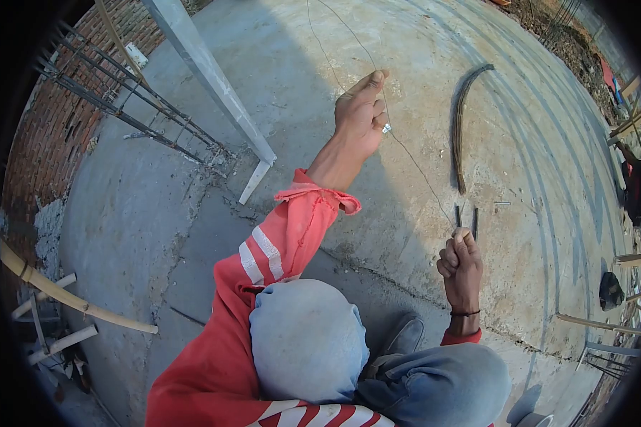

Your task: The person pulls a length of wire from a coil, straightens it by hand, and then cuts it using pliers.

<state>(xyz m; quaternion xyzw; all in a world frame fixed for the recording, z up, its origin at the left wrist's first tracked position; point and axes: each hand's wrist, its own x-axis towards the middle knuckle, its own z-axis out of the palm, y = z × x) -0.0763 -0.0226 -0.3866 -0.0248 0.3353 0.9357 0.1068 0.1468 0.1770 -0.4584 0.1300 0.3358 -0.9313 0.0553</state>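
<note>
My left hand [363, 110], with a ring on one finger, is raised ahead of me and closed on a thin wire [421, 171]. The wire loops up past that hand to the top edge and runs down to my right hand [461, 265]. The fingertips of my right hand are pinched together at the wire's lower end. Two short dark rods [475, 222] show just beyond these fingertips; whether they join behind the hand is hidden. A curved bundle of wires [460, 124] lies on the concrete floor [399, 235] farther ahead.
A nail-like metal piece [503, 203] lies right of the rods. On the left, a rebar cage [149, 107] sticks up beside a metal post [214, 78] and a brick wall [32, 164]. Bamboo poles [78, 299] reach in at lower left. A black bag [610, 290] lies far right.
</note>
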